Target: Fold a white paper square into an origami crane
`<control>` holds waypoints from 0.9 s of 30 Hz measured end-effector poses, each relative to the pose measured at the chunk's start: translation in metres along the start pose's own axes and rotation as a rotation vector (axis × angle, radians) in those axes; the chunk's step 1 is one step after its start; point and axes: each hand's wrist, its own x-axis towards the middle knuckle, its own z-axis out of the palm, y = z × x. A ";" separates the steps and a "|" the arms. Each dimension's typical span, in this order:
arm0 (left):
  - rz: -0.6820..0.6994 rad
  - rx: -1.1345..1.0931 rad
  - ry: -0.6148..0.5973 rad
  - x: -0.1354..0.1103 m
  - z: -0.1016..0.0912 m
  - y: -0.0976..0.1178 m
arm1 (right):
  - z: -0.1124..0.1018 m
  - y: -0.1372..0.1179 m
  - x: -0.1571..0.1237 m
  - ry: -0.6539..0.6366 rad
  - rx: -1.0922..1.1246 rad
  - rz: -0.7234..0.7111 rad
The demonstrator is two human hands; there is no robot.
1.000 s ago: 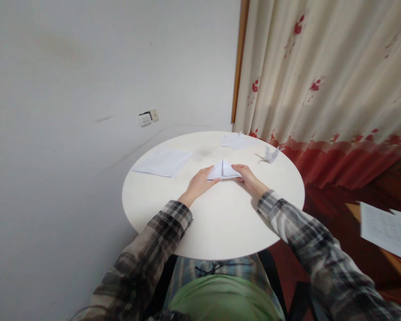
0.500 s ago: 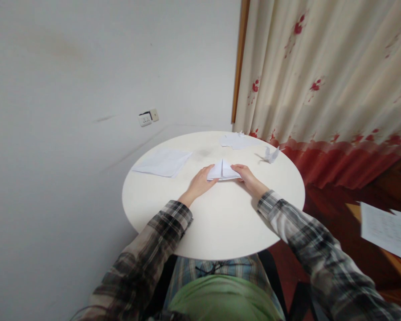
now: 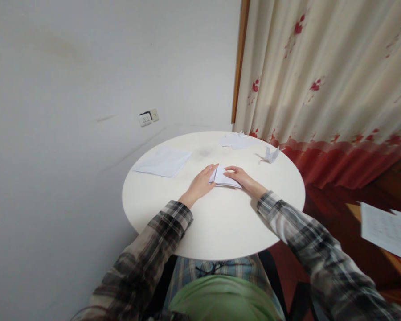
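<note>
Folded paper lies near the middle of the table, slightly towards its far side, between the person's two hands.

Wall: pale and plain, filling the left of the view. Curtain: cream with red flowers and a red band at the bottom, hanging at the right behind the table.

Round table: white top, directly before the seated person.

Both forearms, in plaid sleeves, reach forward over the near rim and converge on the paper.

Flat sheet: white, lying at the far left of the table top, well apart from the hands.

Left hand: palm down on the table, fingers extended and close together, tips touching the paper's left edge. Not clenched; nothing gripped.

Right hand: palm down, fingers stretched leftward across the paper's far edge, lying on it rather than pinching it.

Crumpled sheets: at the far rim. Small folded paper figure: just right of them, near the curtain.

Wall socket: low on the wall, beyond the flat sheet.
</note>
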 end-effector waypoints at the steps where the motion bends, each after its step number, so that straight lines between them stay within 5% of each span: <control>1: 0.007 0.007 -0.023 0.000 0.000 0.001 | 0.001 0.000 -0.001 -0.023 0.012 -0.010; 7: -0.016 0.070 -0.093 -0.002 -0.004 0.004 | 0.005 -0.004 -0.006 -0.097 0.013 -0.052; 16: -0.223 0.111 0.004 -0.002 -0.009 0.006 | 0.005 -0.007 -0.010 -0.338 0.142 -0.061; 27: -0.307 0.095 0.107 0.001 -0.005 0.001 | 0.004 0.000 -0.005 -0.357 0.067 -0.167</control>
